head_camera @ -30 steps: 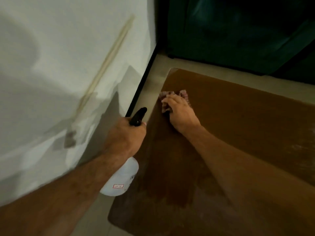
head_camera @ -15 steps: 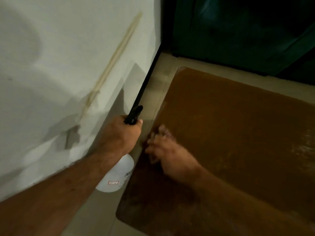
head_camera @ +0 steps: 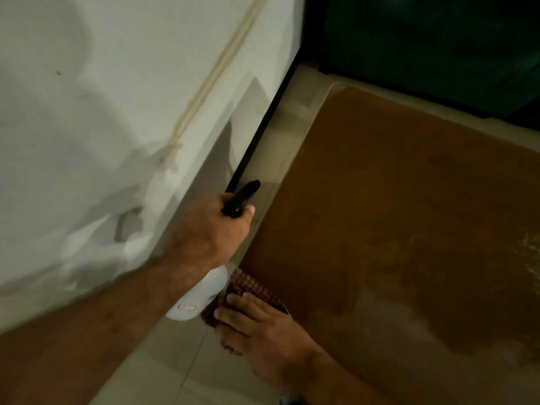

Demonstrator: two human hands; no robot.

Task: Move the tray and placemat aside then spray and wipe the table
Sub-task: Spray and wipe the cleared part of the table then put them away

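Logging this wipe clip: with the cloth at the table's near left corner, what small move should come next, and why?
Probably sweep the cloth rightward along the near edge. The right hand presses it at the table's near left corner, while a pale wet patch lies unwiped to the right. The left hand holds the spray bottle off the table's side.

I see a dim, warm-tinted view. My left hand (head_camera: pixel 213 232) throws a soft shadow on the wall (head_camera: pixel 87 112); right of my fingers the table (head_camera: pixel 409 214) shows pale glare; edges blur and bend.
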